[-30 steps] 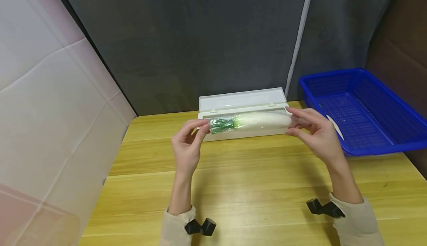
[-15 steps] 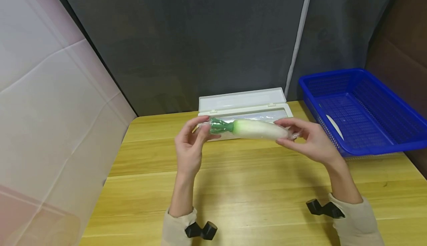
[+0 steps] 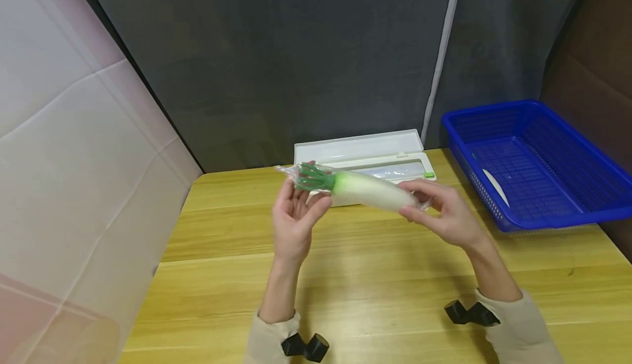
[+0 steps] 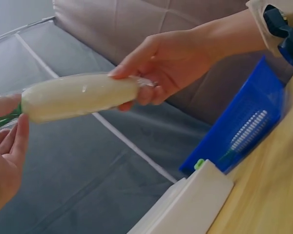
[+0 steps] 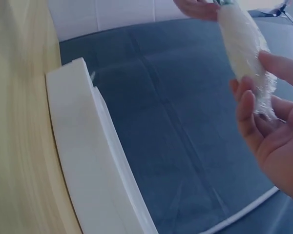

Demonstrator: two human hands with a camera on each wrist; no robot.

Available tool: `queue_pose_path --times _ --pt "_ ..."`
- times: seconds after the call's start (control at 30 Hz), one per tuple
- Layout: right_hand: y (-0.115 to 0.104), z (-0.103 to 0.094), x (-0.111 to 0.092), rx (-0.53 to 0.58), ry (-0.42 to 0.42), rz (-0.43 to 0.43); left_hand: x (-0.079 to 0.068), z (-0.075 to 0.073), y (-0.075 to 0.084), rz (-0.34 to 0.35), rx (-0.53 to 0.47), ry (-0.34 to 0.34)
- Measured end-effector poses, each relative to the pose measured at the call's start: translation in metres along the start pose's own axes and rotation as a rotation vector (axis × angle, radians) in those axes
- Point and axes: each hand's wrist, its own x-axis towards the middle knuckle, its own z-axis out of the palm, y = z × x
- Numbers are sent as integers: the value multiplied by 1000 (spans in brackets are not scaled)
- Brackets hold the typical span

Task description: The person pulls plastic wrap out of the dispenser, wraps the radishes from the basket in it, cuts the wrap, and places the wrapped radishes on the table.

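Observation:
A white radish (image 3: 370,189) with green leaves, wrapped in clear plastic film, is held above the table. Its leafy end (image 3: 313,177) lies across the fingers of my left hand (image 3: 292,229), whose thumb stands apart from the leaves. My right hand (image 3: 446,216) pinches the tapered end between thumb and fingers, with gathered film behind the tip. The right wrist view shows these right fingers (image 5: 246,105) curled around the film-covered end. Behind the radish stands a white cling film dispenser (image 3: 355,146) with its lid up, a film roll inside and a green slider (image 3: 428,175).
A blue plastic basket (image 3: 511,226) stands at the right, with a white curved piece (image 3: 495,187) at its near left side. The wooden table (image 3: 375,298) ends at a grey curtain wall (image 3: 271,79). A pale panel (image 3: 74,161) closes the left side.
The radish has come nearer and tilted, its leafy end now farther back. My left fingers have loosened from pinching the film and spread beneath the leaves. The right hand has moved left, still gripping.

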Motion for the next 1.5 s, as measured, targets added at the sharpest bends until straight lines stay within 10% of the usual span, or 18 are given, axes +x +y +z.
queue_pose_path --times 0.57,1.5 --pt "1 36 1 101 104 1 -16 33 -29 -67 31 7" --pt "7 57 1 -46 73 7 -9 15 -23 -50 42 213"
